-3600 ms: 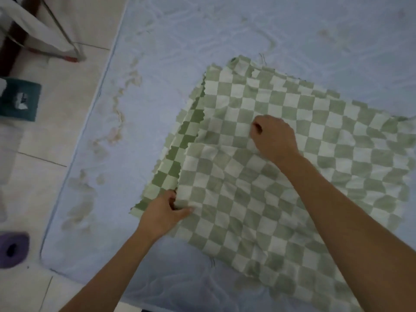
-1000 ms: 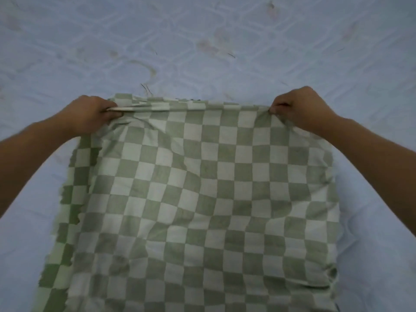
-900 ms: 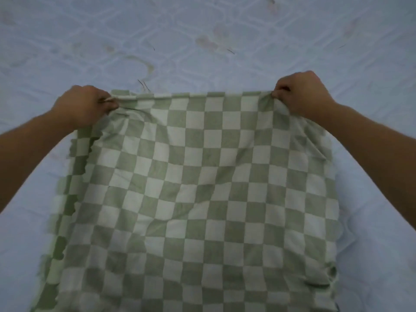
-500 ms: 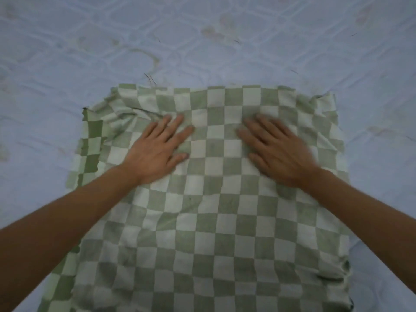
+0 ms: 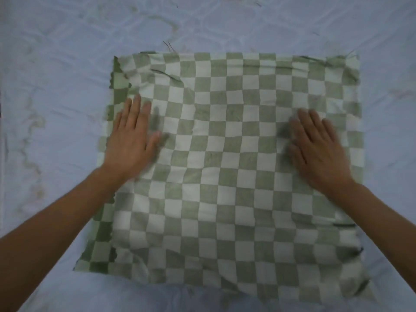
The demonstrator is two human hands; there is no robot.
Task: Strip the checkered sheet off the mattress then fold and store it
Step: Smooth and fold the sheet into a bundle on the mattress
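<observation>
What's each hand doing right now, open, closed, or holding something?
Left hand: open, fingers straight, flat on the folded checkered sheet near its left edge.
Right hand: open, flat on the sheet's right side.

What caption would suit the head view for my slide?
Left hand and right hand press flat on the folded checkered sheet on the mattress.

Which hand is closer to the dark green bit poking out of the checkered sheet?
Left. The left hand lies flat on the checkered sheet, right beside the dark green strip. The right hand lies flat across the sheet, near its opposite edge.
</observation>
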